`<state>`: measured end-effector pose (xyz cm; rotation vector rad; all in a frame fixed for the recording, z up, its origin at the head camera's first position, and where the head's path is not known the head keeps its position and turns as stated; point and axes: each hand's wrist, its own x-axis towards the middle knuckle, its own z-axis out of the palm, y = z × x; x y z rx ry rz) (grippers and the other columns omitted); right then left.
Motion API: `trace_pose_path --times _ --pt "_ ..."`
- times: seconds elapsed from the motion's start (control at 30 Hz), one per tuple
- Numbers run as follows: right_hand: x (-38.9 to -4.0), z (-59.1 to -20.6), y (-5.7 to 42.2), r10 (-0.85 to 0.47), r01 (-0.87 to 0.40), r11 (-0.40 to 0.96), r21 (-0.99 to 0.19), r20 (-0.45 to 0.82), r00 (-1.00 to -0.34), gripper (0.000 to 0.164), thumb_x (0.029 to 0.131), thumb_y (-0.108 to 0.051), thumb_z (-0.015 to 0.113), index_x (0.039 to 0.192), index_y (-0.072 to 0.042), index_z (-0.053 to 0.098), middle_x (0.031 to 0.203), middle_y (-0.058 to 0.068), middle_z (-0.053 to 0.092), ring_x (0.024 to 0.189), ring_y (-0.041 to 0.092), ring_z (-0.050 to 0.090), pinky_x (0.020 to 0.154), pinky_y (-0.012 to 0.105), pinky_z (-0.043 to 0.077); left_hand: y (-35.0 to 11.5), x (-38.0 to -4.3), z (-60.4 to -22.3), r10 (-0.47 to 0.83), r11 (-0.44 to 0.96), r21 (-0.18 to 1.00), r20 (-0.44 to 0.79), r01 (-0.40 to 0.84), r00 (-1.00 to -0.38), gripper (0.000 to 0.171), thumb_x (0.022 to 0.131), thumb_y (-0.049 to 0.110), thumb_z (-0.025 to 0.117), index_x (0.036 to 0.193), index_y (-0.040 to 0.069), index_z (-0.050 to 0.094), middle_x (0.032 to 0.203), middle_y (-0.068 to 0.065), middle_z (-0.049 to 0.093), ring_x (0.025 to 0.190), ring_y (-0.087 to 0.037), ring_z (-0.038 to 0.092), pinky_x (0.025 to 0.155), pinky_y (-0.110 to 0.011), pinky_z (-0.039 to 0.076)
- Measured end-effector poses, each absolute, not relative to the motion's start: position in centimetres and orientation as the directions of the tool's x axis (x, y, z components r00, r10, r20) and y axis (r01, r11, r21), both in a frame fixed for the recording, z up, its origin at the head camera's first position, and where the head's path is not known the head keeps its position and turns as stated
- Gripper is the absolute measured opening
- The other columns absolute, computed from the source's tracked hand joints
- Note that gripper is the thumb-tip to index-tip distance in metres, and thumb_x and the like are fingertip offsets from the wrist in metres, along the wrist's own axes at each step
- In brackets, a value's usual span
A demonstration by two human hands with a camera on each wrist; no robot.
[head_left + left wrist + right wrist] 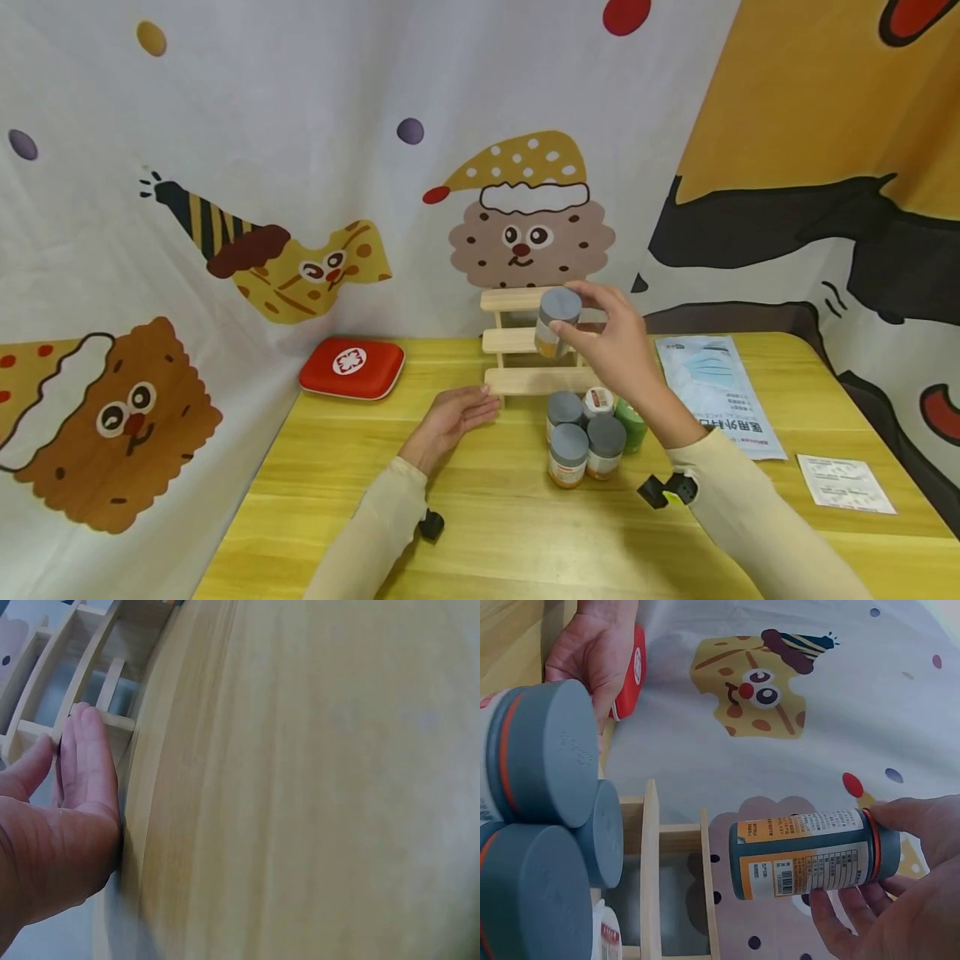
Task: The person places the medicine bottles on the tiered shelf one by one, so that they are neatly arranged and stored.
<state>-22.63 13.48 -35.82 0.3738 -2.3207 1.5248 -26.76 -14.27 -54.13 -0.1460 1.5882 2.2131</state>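
Note:
My right hand [611,337] pinches a grey-lidded supplement bottle [558,321] around its lid, in front of the upper shelves of a small wooden tiered rack [517,382]. In the right wrist view that bottle [802,855] lies sideways across the picture, its orange and white label showing. The left hand [455,419], fingers fairly straight, touches the rack's lower left end; the left wrist view shows its fingertips against the wooden frame [90,652]. Several more bottles stand before the rack: grey-lidded bottles [568,454], a white-capped bottle [598,402] and a green one [632,429].
A red first-aid case [352,368] lies at the back left of the wooden table [517,542]. To the right are a face mask packet [720,392] and a white blister pack [846,483]. A printed cloth [337,100] hangs close behind the rack.

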Motion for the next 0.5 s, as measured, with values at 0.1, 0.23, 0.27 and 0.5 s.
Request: trace_pose_path --times 0.1,0.23,0.27,0.5 --pt "-23.6 -35.7 13.0 -0.028 -0.390 0.369 -0.843 0.410 -0.912 0.054 0.095 -0.023 0.083 0.144 -0.016 0.063 0.136 0.010 0.059 0.127 0.023 0.061 0.097 0.032 0.066 -14.3 -26.8 -54.1 0.264 -0.267 0.882 -0.320 -0.388 -0.910 0.037 0.107 0.011 0.062 0.139 -0.007 0.057 0.114 -0.013 0.079 0.105 -0.020 0.078 0.100 -0.036 0.065" --pt "-25.2 -35.7 12.3 -0.021 -0.384 0.324 -0.865 0.399 -0.917 0.054 0.095 -0.022 0.083 0.145 -0.015 0.062 0.138 0.010 0.058 0.128 0.023 0.061 0.103 0.043 0.064 -14.4 -26.8 -54.0 0.260 -0.268 0.883 -0.319 -0.386 -0.911 0.038 0.107 0.011 0.063 0.140 -0.007 0.057 0.116 -0.015 0.079 0.106 -0.021 0.078 0.100 -0.036 0.065" --pt "-25.6 -35.7 12.1 -0.020 -0.379 0.304 -0.874 0.392 -0.920 0.055 0.095 -0.021 0.083 0.145 -0.014 0.061 0.139 0.010 0.057 0.129 0.024 0.060 0.104 0.045 0.063 -14.4 -26.8 -54.0 0.262 -0.267 0.884 -0.316 -0.383 -0.912 0.038 0.107 0.012 0.062 0.140 -0.007 0.057 0.117 -0.015 0.079 0.107 -0.021 0.078 0.100 -0.036 0.065" --pt "-29.2 -35.7 10.9 0.017 -0.341 0.239 -0.909 0.355 -0.935 0.053 0.093 -0.021 0.085 0.141 -0.015 0.064 0.137 0.009 0.061 0.126 0.023 0.061 0.101 0.036 0.060 -14.2 -26.7 -54.0 0.269 -0.267 0.884 -0.315 -0.385 -0.910 0.041 0.108 0.012 0.062 0.143 -0.009 0.054 0.121 -0.017 0.077 0.109 -0.022 0.078 0.102 -0.037 0.064"
